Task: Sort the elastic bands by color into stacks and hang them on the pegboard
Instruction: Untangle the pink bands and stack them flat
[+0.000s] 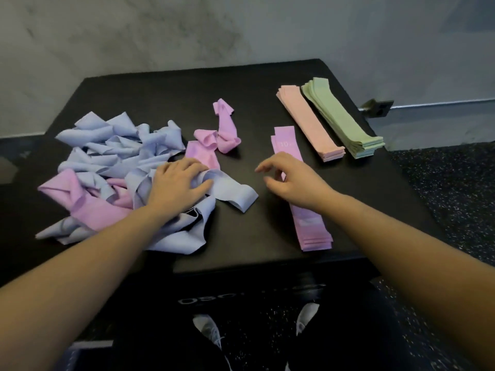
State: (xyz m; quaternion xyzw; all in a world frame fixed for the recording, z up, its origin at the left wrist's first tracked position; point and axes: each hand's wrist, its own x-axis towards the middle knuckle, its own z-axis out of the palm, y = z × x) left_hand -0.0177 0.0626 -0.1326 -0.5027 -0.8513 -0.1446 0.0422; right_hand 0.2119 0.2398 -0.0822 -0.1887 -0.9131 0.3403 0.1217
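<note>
Sorting still underway: left hand (178, 180) lies flat, fingers straight, on the blue-and-purple loose bands (112, 156) at left-centre; right hand (290, 180) hovers relaxed, holding nothing, over the purple stack (312, 231). Next likely: pull out a purple band, flatten, stack. Pink stack (310, 121) and green stack (345, 121) sit near the table (254, 247) right edge; bare room centre-front.

The top band of the purple stack (288, 145) carries pale print near its far end that reads "10", followed by a mark too faint to make out. The front face of the black table (241, 295) bears pale lettering seen upside down; "OSO" can be made out at its left, and the rest is too dim to read.
</note>
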